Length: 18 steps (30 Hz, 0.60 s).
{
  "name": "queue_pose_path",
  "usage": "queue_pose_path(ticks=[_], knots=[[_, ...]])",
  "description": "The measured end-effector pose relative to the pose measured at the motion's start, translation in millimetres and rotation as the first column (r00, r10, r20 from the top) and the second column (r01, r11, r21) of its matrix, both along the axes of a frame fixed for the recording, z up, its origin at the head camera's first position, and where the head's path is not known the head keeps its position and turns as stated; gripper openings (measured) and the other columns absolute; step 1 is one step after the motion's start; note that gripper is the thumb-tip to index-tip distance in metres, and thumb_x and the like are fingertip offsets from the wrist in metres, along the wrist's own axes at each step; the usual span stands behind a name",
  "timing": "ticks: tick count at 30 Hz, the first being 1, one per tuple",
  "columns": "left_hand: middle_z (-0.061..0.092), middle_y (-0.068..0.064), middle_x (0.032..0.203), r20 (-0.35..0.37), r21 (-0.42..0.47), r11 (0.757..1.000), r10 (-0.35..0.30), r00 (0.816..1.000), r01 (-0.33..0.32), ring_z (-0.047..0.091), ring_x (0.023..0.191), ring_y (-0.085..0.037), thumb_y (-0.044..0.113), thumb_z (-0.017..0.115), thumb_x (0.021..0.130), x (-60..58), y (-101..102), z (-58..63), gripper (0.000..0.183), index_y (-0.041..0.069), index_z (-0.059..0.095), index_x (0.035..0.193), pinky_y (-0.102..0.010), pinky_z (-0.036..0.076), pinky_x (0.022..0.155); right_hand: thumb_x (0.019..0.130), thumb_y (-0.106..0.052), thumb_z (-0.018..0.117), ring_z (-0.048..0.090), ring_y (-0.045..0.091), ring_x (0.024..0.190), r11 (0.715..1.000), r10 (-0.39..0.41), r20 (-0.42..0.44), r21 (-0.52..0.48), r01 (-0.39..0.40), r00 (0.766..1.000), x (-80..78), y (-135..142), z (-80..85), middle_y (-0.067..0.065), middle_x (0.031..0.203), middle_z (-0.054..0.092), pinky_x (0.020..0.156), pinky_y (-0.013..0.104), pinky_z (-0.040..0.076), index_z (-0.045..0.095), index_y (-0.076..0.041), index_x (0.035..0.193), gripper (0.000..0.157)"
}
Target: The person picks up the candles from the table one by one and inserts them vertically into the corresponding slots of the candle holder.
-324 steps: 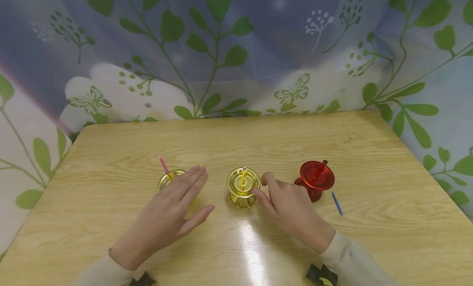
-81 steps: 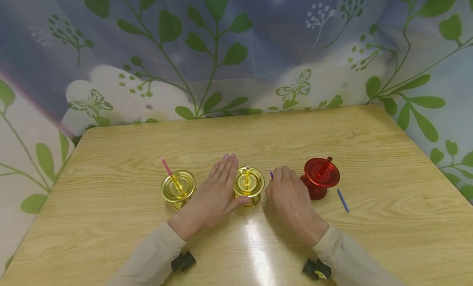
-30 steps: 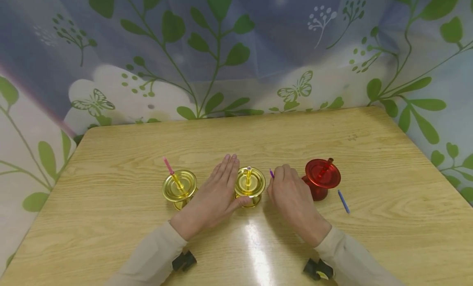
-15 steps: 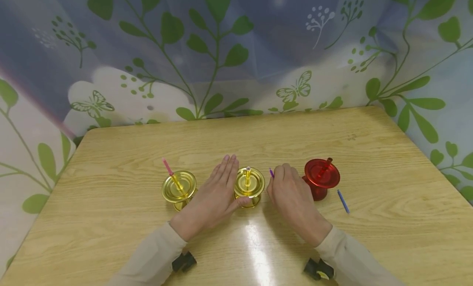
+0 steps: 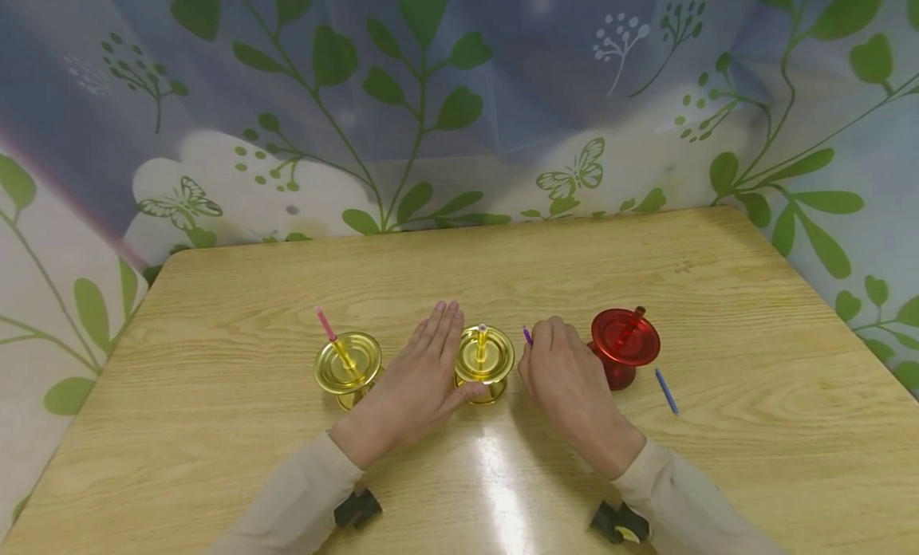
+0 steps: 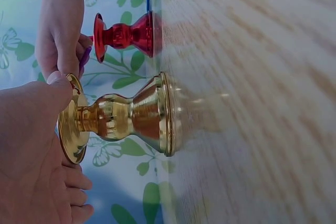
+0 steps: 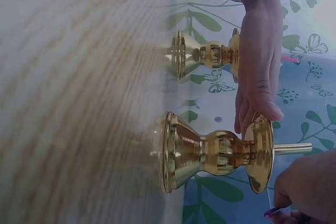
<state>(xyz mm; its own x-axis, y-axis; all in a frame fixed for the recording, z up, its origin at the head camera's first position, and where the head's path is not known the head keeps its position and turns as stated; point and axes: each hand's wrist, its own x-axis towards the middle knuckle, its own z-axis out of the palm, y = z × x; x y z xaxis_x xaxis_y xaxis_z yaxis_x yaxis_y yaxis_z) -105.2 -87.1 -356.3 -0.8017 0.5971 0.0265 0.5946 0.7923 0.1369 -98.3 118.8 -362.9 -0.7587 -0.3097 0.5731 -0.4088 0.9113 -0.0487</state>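
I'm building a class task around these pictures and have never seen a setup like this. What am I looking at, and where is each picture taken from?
There is no machine: you see bare human hands, a left hand and a right hand. The head picture looks forward and down from the wearer's head. The two wrist pictures look out from each wrist, so the scene appears tipped sideways.

On the wooden table stand a left gold holder with a pink stick in it, a middle gold holder and a red holder. A blue stick lies near the red one.

The right hand holds a purple stick. The left hand lies against the middle gold holder, fingers straight, thumb at its rim.
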Motion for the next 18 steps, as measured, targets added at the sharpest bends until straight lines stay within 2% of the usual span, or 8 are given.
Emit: queue_pose_path(ticks=[18], knots=[[0.001, -0.024, 0.158, -0.012, 0.009, 1.0, -0.002, 1.0, 0.002, -0.004, 0.146, -0.031, 0.057, 0.032, 0.1, 0.6, -0.6, -1.2, 0.086, -0.009, 0.006, 0.15, -0.038, 0.004, 0.119, 0.085, -0.002, 0.061, 0.039, 0.02, 0.054, 1.0, 0.003, 0.014, 0.001, -0.003, 1.0, -0.2, 0.2, 2.0, 0.009, 0.065, 0.037, 0.038, 0.028, 0.038, 0.043, 0.003, 0.075, 0.021]])
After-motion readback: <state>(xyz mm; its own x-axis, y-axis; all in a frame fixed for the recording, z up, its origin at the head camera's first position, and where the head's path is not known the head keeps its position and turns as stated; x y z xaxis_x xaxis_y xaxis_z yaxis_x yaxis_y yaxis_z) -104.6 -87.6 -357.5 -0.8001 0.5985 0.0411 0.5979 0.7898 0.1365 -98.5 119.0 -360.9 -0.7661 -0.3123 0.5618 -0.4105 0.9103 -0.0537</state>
